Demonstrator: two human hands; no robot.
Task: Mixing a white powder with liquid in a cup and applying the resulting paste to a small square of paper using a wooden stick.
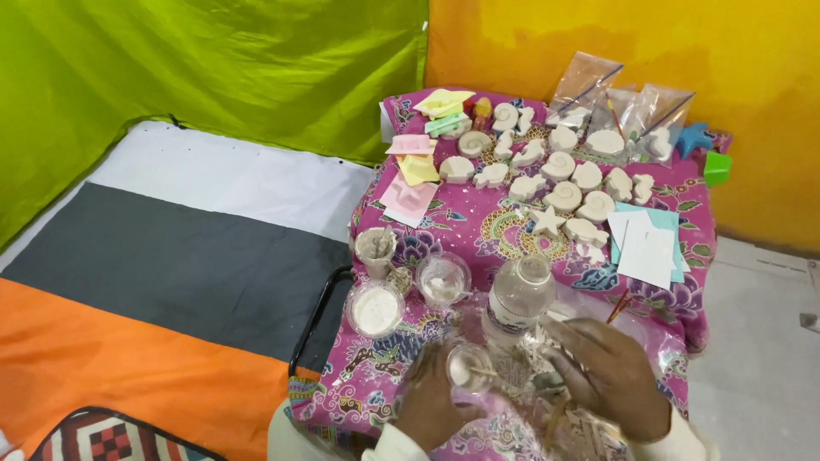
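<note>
Left hand [431, 401] around small clear cup [465, 365] (right hand [611, 376] beside bottle [519, 300]).

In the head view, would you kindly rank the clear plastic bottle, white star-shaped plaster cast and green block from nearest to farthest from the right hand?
1. Clear plastic bottle: just above the right hand.
2. White star-shaped plaster cast: mid-table.
3. Green block: far right edge.

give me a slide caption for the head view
Two hands hold a small clear cup beside white plaster shapes.

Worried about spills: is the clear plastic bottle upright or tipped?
Upright: the bottle stands on the patterned cloth, its top facing the camera, behind both hands.
</note>
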